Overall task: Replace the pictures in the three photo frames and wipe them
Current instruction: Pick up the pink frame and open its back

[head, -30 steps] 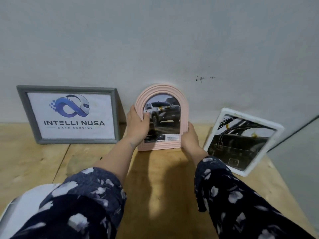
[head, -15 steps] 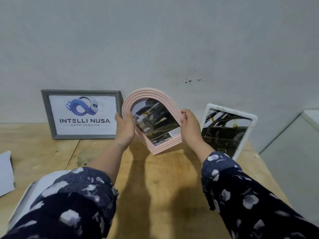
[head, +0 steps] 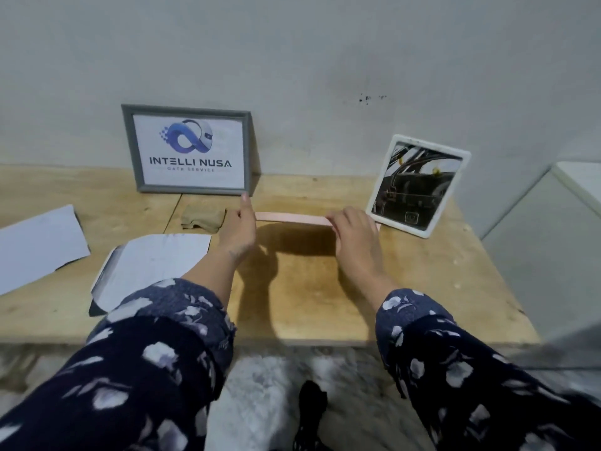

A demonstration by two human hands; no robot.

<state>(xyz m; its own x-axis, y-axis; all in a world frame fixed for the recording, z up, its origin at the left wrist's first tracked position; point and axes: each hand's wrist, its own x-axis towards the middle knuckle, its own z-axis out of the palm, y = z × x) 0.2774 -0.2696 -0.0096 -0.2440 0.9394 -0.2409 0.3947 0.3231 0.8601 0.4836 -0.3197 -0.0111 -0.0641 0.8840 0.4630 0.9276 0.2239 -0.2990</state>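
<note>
Pink frame (head: 290, 218) is held edge-on, flat and just above the table (head: 422, 271), between grey frame (head: 188, 150) and white frame (head: 418, 185); only its thin rim is seen, picture side hidden. Left hand (head: 239, 231) grips the left end, fingers curled round the rim; right hand (head: 353, 227) grips the right end likewise. Bare wood is left in front of the hands up to the table's near edge. Two paper sheets (head: 153, 262) and a beige cloth (head: 203, 218) are laid to the left. Both other frames are leaned on the wall.
</note>
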